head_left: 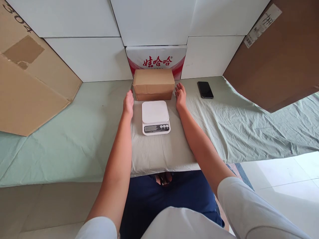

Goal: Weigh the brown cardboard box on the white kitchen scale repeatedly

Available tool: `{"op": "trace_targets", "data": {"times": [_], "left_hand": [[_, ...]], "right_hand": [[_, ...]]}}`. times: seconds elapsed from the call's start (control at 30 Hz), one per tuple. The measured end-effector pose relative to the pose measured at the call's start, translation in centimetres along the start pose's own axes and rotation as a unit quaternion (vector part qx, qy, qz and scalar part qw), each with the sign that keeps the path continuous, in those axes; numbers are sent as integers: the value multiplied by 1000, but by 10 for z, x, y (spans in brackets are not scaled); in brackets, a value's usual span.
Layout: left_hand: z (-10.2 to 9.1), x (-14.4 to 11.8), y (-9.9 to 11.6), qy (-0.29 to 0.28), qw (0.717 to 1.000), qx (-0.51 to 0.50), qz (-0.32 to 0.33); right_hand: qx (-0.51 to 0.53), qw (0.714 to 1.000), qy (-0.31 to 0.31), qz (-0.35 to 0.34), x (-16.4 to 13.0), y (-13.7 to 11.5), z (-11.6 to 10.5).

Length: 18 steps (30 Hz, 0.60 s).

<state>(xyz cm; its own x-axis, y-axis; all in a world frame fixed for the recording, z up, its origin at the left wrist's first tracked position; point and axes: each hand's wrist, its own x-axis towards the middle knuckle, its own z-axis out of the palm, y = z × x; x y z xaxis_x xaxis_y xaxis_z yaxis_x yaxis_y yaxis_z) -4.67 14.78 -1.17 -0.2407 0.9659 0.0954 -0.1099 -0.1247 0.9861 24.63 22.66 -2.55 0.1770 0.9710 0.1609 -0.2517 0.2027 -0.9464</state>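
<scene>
A closed brown cardboard box (154, 87) sits at the back of the cloth-covered table, directly behind a white digital kitchen scale (155, 112). Nothing lies on the scale's platform, and its display looks blank. My left hand (128, 103) is upright by the box's left front corner, fingers stretched forward. On the opposite side, my right hand (180, 96) is beside the right front corner, its fingers extended and slightly curled. Both hands are open with nothing in them. Whether any fingertip touches the box, I cannot tell.
Behind the box stands a white and red printed carton (157, 53) against white panels (87, 59). A black smartphone (205, 90) lies to the right. Large cardboard sheets stand at the left (37, 86) and right (279, 59). The green cloth (74, 139) is wrinkled at right.
</scene>
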Motion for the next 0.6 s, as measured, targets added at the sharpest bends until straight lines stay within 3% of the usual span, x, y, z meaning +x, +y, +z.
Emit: {"op": "trace_targets", "data": {"times": [0.6], "left_hand": [[10, -5, 5, -17, 1000, -16, -16]], "right_hand": [[15, 1000, -22, -2, -3, -2, 2]]}}
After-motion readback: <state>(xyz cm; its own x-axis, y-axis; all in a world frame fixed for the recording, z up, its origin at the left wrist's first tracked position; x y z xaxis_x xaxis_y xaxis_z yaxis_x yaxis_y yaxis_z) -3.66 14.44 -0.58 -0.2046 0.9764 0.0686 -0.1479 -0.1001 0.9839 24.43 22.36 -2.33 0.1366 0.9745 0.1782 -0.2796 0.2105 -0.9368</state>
